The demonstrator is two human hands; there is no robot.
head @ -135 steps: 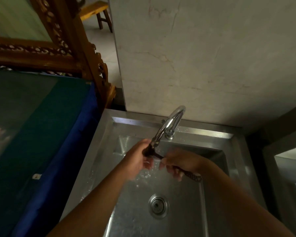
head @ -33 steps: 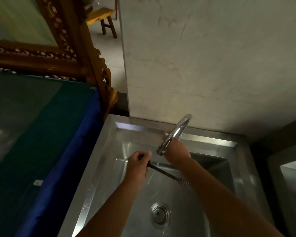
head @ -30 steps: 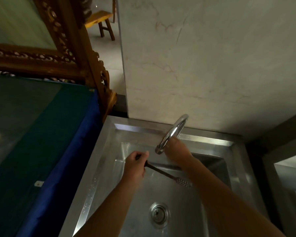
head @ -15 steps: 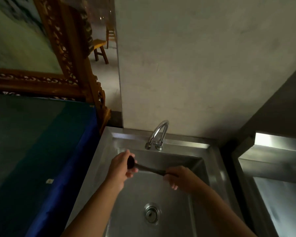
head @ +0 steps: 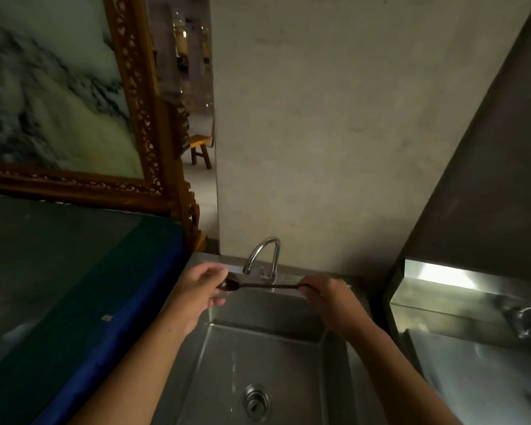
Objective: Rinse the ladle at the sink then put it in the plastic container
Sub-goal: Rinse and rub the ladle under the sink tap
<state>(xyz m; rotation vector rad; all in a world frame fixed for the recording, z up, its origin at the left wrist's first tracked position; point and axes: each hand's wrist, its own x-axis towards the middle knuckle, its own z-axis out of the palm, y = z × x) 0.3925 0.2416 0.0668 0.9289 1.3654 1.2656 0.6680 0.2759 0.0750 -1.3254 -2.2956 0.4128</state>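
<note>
A small dark ladle [head: 259, 285] lies level above the steel sink [head: 264, 357], just below the curved tap [head: 265, 256]. My left hand [head: 200, 289] cups its bowl end, fingers curled at the bowl. My right hand [head: 325, 294] pinches the handle's far end. No water runs from the tap. The plastic container is not in view.
A table with a blue-edged green cover [head: 59, 289] stands left of the sink, with a carved wooden frame [head: 141, 118] behind it. A second steel unit [head: 472, 317] sits at the right. A plain wall [head: 319, 118] rises behind the tap. The drain [head: 255, 401] lies in the basin floor.
The running water has stopped. My right hand left the tap and took the handle end. Both hands raised the ladle up out of the basin as my view tilted upward.
</note>
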